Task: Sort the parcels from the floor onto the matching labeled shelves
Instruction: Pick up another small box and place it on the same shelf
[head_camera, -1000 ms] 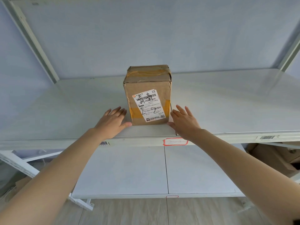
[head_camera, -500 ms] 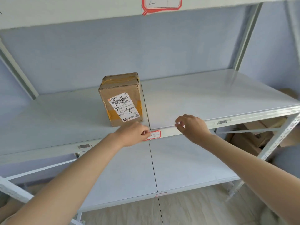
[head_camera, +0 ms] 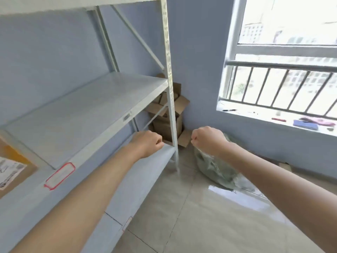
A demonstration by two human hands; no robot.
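Both arms are extended with nothing in them: left hand [head_camera: 148, 144] and right hand [head_camera: 207, 139] are each curled into an empty fist, probably between parcels. The cardboard parcel [head_camera: 11, 167] sits on the shelf [head_camera: 87, 114] beside a red-outlined label [head_camera: 60, 175], at the far left. Beyond the hands, a grey-green bag [head_camera: 217, 168] lies on the floor; open cartons [head_camera: 167, 114] are wedged behind the rack upright [head_camera: 170, 99], which obstructs reaching them.

Bright daylight pours in through the barred, white-framed window [head_camera: 284, 70] at upper right, which is blown out to near white. It throws a glossy glare patch on the beige tiled floor [head_camera: 237, 196]. Wide-angle distortion bends the white metal shelf upright [head_camera: 170, 88], and the whole picture is slightly soft with motion blur.
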